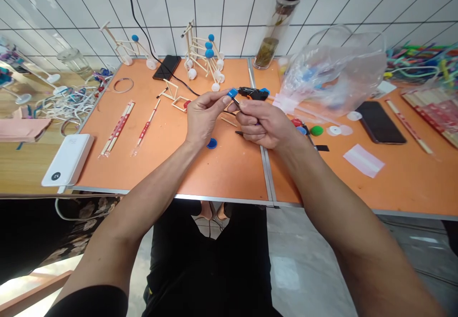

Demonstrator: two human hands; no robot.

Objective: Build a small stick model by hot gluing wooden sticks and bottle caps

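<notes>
Glue gun (253, 93), blue cap (233, 93), two hands (265, 123)

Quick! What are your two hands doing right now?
Left hand: closed, pinching a blue plastic cap.
Right hand: closed, holding a black glue gun.

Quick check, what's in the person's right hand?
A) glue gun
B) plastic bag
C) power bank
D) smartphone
A. The right hand grips the black-and-orange glue gun, its tip near the blue plastic cap pinched in the left hand.
</notes>
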